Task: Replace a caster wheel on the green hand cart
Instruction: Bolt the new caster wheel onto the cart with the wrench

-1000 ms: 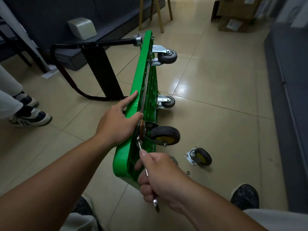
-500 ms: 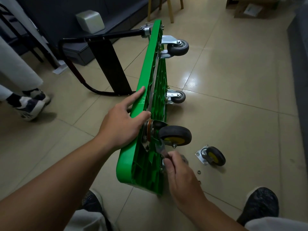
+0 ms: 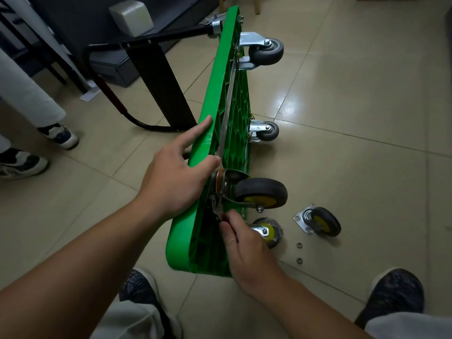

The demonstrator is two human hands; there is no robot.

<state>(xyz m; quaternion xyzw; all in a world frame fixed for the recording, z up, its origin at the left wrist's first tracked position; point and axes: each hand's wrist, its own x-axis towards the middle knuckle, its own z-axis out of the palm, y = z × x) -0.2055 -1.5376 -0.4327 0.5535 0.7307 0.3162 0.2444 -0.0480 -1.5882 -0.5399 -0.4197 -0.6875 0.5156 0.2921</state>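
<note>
Green hand cart [image 3: 215,113]: tipped onto one long edge on the tiled floor [image 3: 354,155], ribbed underside facing right, black folding handle [image 3: 156,42] out to the left.

Left hand [image 3: 176,177]: gripping the upper rim of the cart near its close end. Index finger straight along the rim, thumb hooked across it just beside the caster plate, remaining fingers hidden behind the deck.

Right hand [image 3: 247,245]: fingertips pinched on the shank of a metal wrench [image 3: 216,206]. Wrench head seated at the base plate of the yellow-hub caster [image 3: 261,193], mounted at the near upper corner of the underside.

Two grey casters [image 3: 266,51] [image 3: 265,130]: fixed at the far end, one high, one low.

Loose yellow-hub caster [image 3: 320,221]: lying on the floor to the right, plate tilted up. Second loose caster [image 3: 270,232]: partly hidden behind the right hand.

Two small metal rings [image 3: 299,245] [image 3: 299,260]: on the floor near the loose caster; nuts or washers, cannot tell which.

Faint marks on the green rim ahead of the left thumb: not legible.
</note>
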